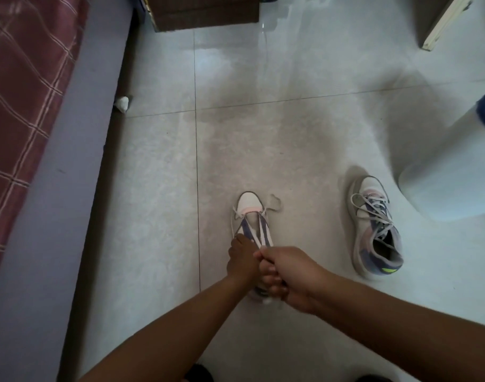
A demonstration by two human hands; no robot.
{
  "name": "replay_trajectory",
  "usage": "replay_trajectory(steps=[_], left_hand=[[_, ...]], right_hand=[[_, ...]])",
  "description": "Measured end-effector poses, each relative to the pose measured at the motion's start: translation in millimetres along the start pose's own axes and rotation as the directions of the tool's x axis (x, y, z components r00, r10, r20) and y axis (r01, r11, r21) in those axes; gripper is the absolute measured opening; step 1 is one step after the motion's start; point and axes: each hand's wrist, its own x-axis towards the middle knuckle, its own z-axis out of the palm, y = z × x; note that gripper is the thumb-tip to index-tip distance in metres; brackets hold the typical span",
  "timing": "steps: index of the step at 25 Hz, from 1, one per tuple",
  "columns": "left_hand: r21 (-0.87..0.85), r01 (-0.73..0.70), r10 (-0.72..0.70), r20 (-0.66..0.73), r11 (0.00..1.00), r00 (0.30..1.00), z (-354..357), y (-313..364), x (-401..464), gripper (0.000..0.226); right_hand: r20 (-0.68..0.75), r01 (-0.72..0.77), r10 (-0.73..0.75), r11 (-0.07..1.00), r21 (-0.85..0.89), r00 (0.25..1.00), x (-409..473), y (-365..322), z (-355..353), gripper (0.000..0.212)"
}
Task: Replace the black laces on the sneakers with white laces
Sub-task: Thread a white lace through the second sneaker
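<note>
Sneaker (pixel 251 216) on the floor tiles (pixel 158 166), toe pointing away from the person, so that the eyelet rows face up where both hands can work them. A white lace (pixel 274 204) runs across the lowest eyelets only, with one loose end curled on the tile just beside the toe, slack left over from threading, I would guess. The left hand (pixel 240 257) reaches down onto the near left side of the upper, fingers on the eyelet edge, most likely to steady the sneaker and keep the flap from lifting. The right hand (pixel 285 274) is clenched into a fist over the tongue area, and it looks to be pulling a strand of lace towards the person to take up slack, though the strand inside the fist is too blurred to be sure of. Whether the left fingers pinch the lace or merely press the upper, I cannot tell. Well apart to the right lies the second sneaker (pixel 376 230), fully laced with pale laces and set aside out of the way. No black lace shows anywhere
</note>
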Motion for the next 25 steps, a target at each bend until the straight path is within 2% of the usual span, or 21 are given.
replay_trajectory(steps=[2,3,4,6,7,9,10,11,13,16,19,21,25], left_hand=[[-0.06,-0.007,0.005,-0.025,0.998,1.0,-5.5,-3.2,-3.7,0.056],[-0.039,-0.029,0.03,0.042,0.999,0.999,-9.9,-5.1,-8.7,0.064],[-0.028,-0.018,0.022,0.171,0.999,0.985,-15.4,-7.6,-11.3,0.065],[-0.108,0.072,-0.019,0.427,0.992,0.904,-32.2,-18.8,-1.1,0.051],[-0.168,0.144,-0.06,0.429,0.975,0.902,-43.8,-24.5,12.2,0.041],[-0.269,0.247,-0.188,0.227,0.931,0.956,-65.4,-31.6,47.7,0.031],[-0.303,0.254,-0.231,0.111,0.919,0.967,-71.6,-33.7,63.9,0.032],[-0.328,0.249,-0.245,0.054,0.911,0.968,-73.9,-32.2,74.6,0.031],[-0.401,0.245,-0.24,0.062,0.883,0.969,-70.4,-24.5,86.4,0.029],[-0.541,0.308,-0.271,0.15,0.783,0.951,-58.3,-16.7,96.8,0.022],[-0.557,0.299,-0.244,0.172,0.775,0.954,-53.0,-9.9,98.9,0.016],[-0.56,0.263,-0.222,0.14,0.786,0.965,-51.8,-7.0,98.4,0.017],[-0.64,0.262,-0.188,0.184,0.722,0.965,-54.0,-4.1,97.0,0.023]], right_hand=[[0.044,0.015,-0.012,0.997,-0.075,0.999,-17.0,11.2,-2.5,0.023],[0.042,0.037,-0.031,0.989,-0.146,0.999,-20.4,13.9,-6.5,0.024],[0.019,0.068,-0.065,0.968,-0.24,0.998,-20.4,14.3,-12.5,0.025],[-0.06,0.097,-0.132,0.91,-0.403,0.989,-13.8,12.6,-28.0,0.028],[-0.085,0.086,-0.136,0.899,-0.43,0.987,-10.0,11.8,-35.5,0.029],[-0.092,0.052,-0.098,0.91,-0.412,0.991,-5.8,13.7,-45.9,0.028],[-0.088,0.039,-0.081,0.915,-0.401,0.993,-4.9,16.7,-49.5,0.027],[-0.084,0.028,-0.066,0.919,-0.392,0.994,-4.5,19.9,-51.9,0.027],[-0.084,0.005,-0.038,0.932,-0.363,0.996,-3.9,24.6,-53.3,0.028],[-0.088,-0.007,-0.022,0.946,-0.324,0.996,-2.3,27.8,-53.6,0.029],[-0.091,-0.016,-0.014,0.947,-0.321,0.996,-2.9,30.4,-54.7,0.026],[-0.094,-0.024,-0.006,0.946,-0.323,0.996,-4.3,31.2,-56.0,0.025],[-0.087,-0.022,-0.006,0.947,-0.321,0.996,-7.1,32.5,-56.8,0.024]])
